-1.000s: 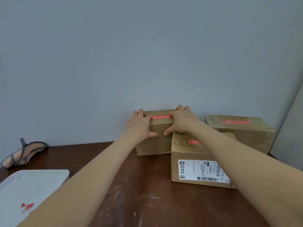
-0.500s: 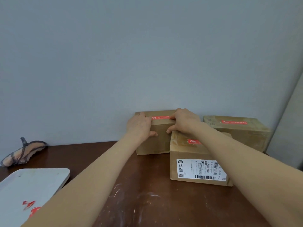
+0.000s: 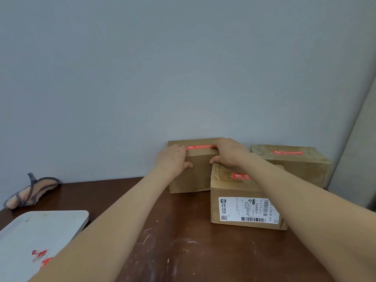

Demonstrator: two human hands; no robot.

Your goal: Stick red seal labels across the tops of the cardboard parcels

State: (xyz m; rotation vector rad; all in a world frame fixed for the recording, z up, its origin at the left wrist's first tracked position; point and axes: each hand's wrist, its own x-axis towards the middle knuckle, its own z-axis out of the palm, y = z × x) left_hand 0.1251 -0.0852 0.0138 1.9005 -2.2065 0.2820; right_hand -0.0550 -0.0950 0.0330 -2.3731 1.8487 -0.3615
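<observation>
Resting on the table [image 3: 183,251] against the wall, the rear parcel [image 3: 193,178] is clasped at its top front edge by both hands. The left hand [image 3: 173,161] is curled over the edge with its thumb laid on the front face. The right hand [image 3: 230,153] is curled likewise, its fingers covering the right end of the red seal label [image 3: 198,147], which is stuck along the top. A front label [image 3: 240,176] is borne by the front parcel [image 3: 234,192], a right label [image 3: 288,152] by the right parcel [image 3: 295,167]. Red scraps [image 3: 39,254] are seen on a white tray [image 3: 61,214] at the left.
</observation>
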